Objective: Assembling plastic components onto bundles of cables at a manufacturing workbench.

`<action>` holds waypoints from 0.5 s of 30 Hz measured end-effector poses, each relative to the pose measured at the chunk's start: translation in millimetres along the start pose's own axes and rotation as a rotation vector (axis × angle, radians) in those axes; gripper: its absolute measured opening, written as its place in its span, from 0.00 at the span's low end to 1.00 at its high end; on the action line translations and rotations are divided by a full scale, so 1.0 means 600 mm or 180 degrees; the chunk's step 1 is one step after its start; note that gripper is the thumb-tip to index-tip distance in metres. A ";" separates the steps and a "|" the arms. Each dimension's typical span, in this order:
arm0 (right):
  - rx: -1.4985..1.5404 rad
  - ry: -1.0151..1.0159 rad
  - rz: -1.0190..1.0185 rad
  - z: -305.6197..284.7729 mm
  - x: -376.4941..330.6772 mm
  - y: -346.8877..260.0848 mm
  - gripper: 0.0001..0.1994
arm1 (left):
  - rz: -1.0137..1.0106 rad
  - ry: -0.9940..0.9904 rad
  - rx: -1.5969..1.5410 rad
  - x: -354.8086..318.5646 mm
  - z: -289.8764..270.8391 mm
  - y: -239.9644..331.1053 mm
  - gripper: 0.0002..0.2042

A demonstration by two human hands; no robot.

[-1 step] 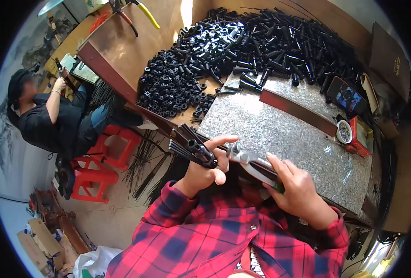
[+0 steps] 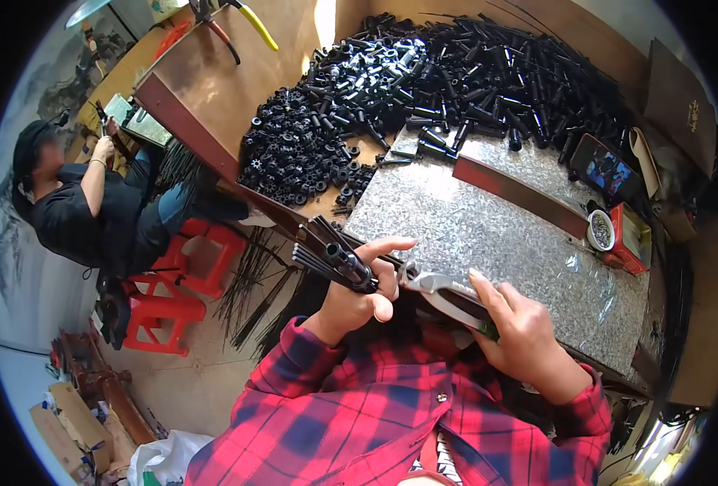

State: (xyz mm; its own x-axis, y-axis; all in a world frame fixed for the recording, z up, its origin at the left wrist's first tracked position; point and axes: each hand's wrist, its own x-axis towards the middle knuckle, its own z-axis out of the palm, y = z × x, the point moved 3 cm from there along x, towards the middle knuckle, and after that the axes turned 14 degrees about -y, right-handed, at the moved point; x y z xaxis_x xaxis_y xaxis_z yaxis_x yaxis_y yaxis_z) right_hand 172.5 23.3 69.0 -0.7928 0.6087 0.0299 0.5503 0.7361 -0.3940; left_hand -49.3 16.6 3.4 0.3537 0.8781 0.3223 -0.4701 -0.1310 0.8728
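My left hand (image 2: 351,300) is closed around a bundle of thin black rods (image 2: 314,263) and a wider black tube (image 2: 344,263), which together look like an umbrella frame. Its index finger sticks out to the right, toward the pliers. In my right hand (image 2: 514,328) is a pair of silver pliers (image 2: 444,290), the palm and fingers wrapped round the handles. The pliers' head points left and lies right beside the left fingers, at a dark end of the held parts. Whether the jaws bite on anything is too small to tell.
Ahead on the speckled stone-topped table (image 2: 488,231) lie a flat metal bar (image 2: 521,197), heaped black tubes (image 2: 488,81) and notched black rings (image 2: 294,150). At right are a phone (image 2: 606,166), a small bowl (image 2: 601,230) and a red box (image 2: 632,243). A co-worker (image 2: 75,194) sits left near red stools (image 2: 164,320).
The pliers and my right hand have shifted very slightly to the right. The left hand and its bundle have barely moved.
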 end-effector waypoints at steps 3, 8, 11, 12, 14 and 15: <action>-0.0519 0.0003 0.0015 -0.002 -0.018 -0.002 0.33 | -0.0122 0.0135 0.0328 0.004 0.003 0.008 0.49; -0.0882 0.0172 -0.0007 0.003 -0.014 -0.012 0.30 | -0.0622 0.0115 0.0414 0.020 0.024 0.001 0.45; -0.1099 0.0231 -0.0027 0.003 -0.019 -0.007 0.30 | -0.0860 -0.0096 0.0253 0.017 0.018 -0.009 0.46; -0.1247 0.0208 -0.0023 0.003 -0.020 -0.006 0.30 | -0.0738 -0.0216 0.0235 0.015 0.015 -0.012 0.38; -0.1358 0.0274 -0.0021 0.004 -0.022 -0.004 0.29 | -0.0654 -0.0345 0.0241 0.016 0.014 -0.012 0.31; -0.1463 0.0347 -0.0005 0.003 -0.023 -0.003 0.29 | -0.0640 -0.0333 0.0236 0.016 0.016 -0.012 0.31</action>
State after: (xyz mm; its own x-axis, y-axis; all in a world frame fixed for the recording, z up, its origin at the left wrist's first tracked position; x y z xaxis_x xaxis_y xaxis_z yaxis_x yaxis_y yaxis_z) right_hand 182.0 13.1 67.6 -0.7750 0.6171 0.1363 0.6277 0.7767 0.0527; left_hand -34.9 21.8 3.9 0.5180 0.8379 0.1720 -0.3224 0.0049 0.9466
